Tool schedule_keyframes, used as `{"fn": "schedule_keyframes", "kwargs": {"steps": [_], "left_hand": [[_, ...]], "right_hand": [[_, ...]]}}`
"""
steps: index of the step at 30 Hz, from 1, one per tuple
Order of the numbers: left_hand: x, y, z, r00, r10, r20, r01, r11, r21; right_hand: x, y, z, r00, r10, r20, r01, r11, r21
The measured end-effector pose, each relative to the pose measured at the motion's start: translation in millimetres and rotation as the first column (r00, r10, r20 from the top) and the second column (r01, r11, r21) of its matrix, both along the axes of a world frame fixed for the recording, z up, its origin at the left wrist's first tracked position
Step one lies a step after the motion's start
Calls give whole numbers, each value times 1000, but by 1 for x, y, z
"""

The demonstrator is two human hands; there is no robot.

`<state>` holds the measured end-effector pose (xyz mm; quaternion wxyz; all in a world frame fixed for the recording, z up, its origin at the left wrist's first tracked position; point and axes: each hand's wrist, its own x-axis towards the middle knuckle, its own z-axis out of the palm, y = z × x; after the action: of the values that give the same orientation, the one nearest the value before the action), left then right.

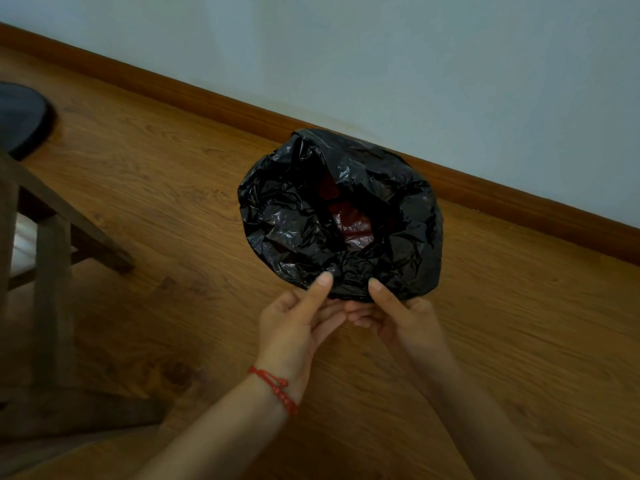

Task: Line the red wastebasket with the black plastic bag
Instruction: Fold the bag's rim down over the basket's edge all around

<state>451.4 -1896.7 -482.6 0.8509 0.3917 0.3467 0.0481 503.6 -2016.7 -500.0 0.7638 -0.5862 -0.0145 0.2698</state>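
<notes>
Your left hand point(298, 323) and right hand point(398, 315) pinch the bag point(294, 220) at six o'clock on the upright, upward-opening wastebasket point(349, 223).

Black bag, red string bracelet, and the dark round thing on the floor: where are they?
black bag point(287, 216): head view, crinkled plastic on its left side.
red string bracelet point(277, 388): head view, on the left wrist.
dark round thing point(20, 116): head view, its top surface.

Head camera looks steeply down, close above the wooden floor point(173, 209).
</notes>
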Motion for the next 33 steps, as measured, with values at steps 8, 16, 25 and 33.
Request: {"fn": "schedule_keyframes", "kwargs": {"steps": [8, 16, 25, 33], "left_hand": [[6, 6, 2, 1000, 7, 23, -8, 997, 75], [7, 18, -1, 999, 19, 48, -25, 992, 122], [6, 29, -2, 997, -60, 57, 51, 988, 149], [9, 47, -2, 992, -117, 52, 107, 980, 169]], "right_hand": [[-1, -2, 9, 997, -74, 26, 77, 984, -160], [-9, -16, 33, 968, -114, 223, 178, 939, -293], [7, -11, 17, 994, -63, 85, 88, 934, -345], [9, 0, 7, 990, -132, -55, 123, 982, -142]]}}
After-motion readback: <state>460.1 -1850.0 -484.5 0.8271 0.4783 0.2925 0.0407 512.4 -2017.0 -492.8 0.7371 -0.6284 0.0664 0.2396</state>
